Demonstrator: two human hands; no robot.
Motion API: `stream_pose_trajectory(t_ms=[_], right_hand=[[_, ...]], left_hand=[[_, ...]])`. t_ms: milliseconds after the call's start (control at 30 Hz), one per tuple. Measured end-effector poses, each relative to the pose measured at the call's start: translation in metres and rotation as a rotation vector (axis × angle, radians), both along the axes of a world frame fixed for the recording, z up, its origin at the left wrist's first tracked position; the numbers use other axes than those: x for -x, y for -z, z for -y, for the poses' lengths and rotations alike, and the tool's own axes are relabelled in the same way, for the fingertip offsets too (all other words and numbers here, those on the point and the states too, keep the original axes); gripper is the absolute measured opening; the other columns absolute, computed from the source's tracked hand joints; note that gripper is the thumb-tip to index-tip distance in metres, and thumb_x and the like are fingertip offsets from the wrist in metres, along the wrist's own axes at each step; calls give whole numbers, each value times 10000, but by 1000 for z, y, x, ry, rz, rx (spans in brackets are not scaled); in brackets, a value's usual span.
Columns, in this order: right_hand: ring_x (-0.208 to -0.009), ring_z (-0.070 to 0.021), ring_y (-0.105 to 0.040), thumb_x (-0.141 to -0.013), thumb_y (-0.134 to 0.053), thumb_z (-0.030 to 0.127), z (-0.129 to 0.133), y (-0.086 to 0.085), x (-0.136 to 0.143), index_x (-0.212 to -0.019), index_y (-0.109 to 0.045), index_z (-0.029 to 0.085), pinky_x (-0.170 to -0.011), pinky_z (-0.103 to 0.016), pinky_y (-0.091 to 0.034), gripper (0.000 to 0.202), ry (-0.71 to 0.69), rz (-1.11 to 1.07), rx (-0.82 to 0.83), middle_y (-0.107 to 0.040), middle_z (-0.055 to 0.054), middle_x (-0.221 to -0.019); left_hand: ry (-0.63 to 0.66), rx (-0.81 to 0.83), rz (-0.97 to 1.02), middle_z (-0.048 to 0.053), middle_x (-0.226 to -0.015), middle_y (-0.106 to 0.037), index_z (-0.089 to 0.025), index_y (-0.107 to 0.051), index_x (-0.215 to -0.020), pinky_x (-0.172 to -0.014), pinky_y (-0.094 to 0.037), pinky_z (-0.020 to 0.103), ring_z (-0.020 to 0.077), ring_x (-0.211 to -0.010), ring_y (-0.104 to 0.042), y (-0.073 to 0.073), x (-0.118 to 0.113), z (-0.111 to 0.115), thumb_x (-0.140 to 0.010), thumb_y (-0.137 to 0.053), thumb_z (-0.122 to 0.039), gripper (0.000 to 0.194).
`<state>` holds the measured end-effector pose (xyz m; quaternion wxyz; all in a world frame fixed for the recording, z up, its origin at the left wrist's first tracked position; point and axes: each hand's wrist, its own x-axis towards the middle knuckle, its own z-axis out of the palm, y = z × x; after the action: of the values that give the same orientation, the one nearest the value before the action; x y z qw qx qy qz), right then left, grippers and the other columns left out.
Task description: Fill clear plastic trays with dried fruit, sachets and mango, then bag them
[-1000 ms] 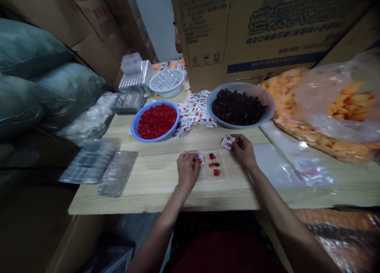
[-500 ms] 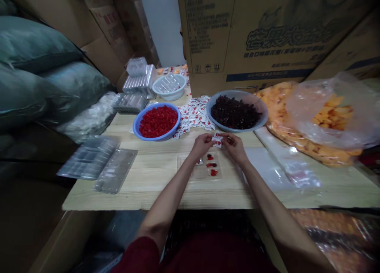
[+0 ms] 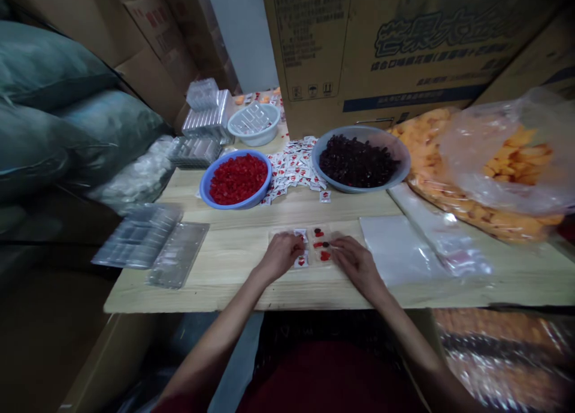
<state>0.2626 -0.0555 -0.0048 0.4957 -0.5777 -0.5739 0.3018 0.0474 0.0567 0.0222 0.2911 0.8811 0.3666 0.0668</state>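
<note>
A clear plastic tray [image 3: 322,269] lies flat on the table between my hands. Small red pieces [image 3: 324,256] and dark round pieces [image 3: 325,244] sit in its right-hand compartments. White sachets with red print [image 3: 301,261] show in the left-hand ones. My left hand [image 3: 282,254] is closed over the tray's left side, fingertips down at the sachets; what they grip is hidden. My right hand [image 3: 357,262] pinches at the tray's right edge. One loose sachet [image 3: 325,196] lies beyond the tray, in front of the sachet pile [image 3: 291,164].
Behind the tray stand a blue bowl of red pieces [image 3: 204,191] and a bowl of dark pieces [image 3: 406,158]. Empty clear trays [image 3: 177,254] lie at left. Plastic bags [image 3: 399,245] and a large bag of orange pieces [image 3: 485,203] lie at right. Cardboard boxes [image 3: 314,59] rise behind.
Both hands have come down and toward me from above the tray, where they held sachets. They are now further apart, at the tray's two sides. Another sachet shows in the left-hand compartments.
</note>
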Motion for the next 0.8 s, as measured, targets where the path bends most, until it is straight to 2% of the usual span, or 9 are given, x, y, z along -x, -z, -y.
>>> stream_pose_trajectory(t_ms=[100, 267, 333, 400, 500, 633, 700, 767, 800], right_hand=[[-1077, -249, -619, -971, -540, 314, 14, -2, 10, -1098, -711, 259, -961, -428, -500, 220, -20, -7, 2, -670, -87, -1096], [-1068, -262, -629, -960, -554, 333, 32, 2, 13, -1088, -713, 306, -941, -444, -517, 206, 49, -13, -4, -678, -72, -1089], [-1053, -260, -640, -959, -549, 335, 39, -2, 6, -1088, -711, 313, -925, -442, -531, 208, 73, -3, -22, -685, -68, -1078], [-1053, -256, -644, -960, -542, 323, 47, -15, -13, -1136, -697, 317, -916, -438, -540, 234, 105, 42, -42, -689, -65, -1090], [-1095, -257, -635, -943, -570, 305, 57, -56, -80, -1186, -680, 314, -973, -441, -510, 266, 315, 205, -103, -690, -62, -1153], [-1028, -235, -654, -914, -597, 270, 48, -109, -223, -1128, -698, 248, -949, -388, -507, 238, 779, 374, -186, -699, -81, -1121], [-914, -218, -673, -884, -597, 192, 25, -117, -294, -1017, -720, 191, -873, -355, -524, 180, 887, 424, -67, -717, -97, -1033], [-816, -214, -667, -837, -629, 125, -6, -112, -348, -846, -714, 153, -850, -356, -518, 90, 893, 427, 195, -717, -86, -852], [-800, -215, -662, -821, -657, 120, -21, -106, -367, -793, -701, 142, -846, -360, -519, 57, 886, 419, 234, -703, -81, -788]], left_hand=[[-72, -142, -3, 53, -876, -694, -199, -664, -829, -810, -412, 327, 212, -886, -591, 12, -5, 13, -891, -578, -188, 107], [-224, -340, 27, 109, -998, -676, -186, -647, -973, -834, -419, 390, 253, -956, -572, 24, -6, 33, -956, -487, -247, 172], [-237, -421, 54, 138, -1097, -654, -182, -639, -1078, -860, -421, 418, 277, -1013, -559, 26, -6, 39, -948, -505, -273, 207], [-251, -473, 106, 150, -1188, -623, -191, -613, -1172, -898, -419, 443, 295, -1078, -543, 27, -3, 41, -935, -532, -297, 273], [-319, -490, 245, 129, -1189, -618, -192, -593, -1189, -957, -420, 459, 289, -1114, -543, 23, 4, 37, -935, -532, -307, 286], [-403, -489, 398, 91, -1103, -639, -199, -613, -1116, -992, -446, 445, 257, -1077, -582, 8, 10, 30, -935, -527, -304, 225], [-417, -509, 421, 80, -1071, -648, -211, -627, -1083, -978, -465, 441, 254, -1052, -599, -1, 7, 29, -927, -538, -308, 203], [-425, -510, 427, 74, -1057, -654, -224, -634, -1062, -912, -505, 421, 256, -1033, -612, -8, 1, 30, -919, -551, -322, 193], [-424, -499, 425, 72, -1059, -657, -232, -636, -1056, -868, -524, 408, 259, -1028, -617, -10, -2, 31, -915, -554, -332, 191]])
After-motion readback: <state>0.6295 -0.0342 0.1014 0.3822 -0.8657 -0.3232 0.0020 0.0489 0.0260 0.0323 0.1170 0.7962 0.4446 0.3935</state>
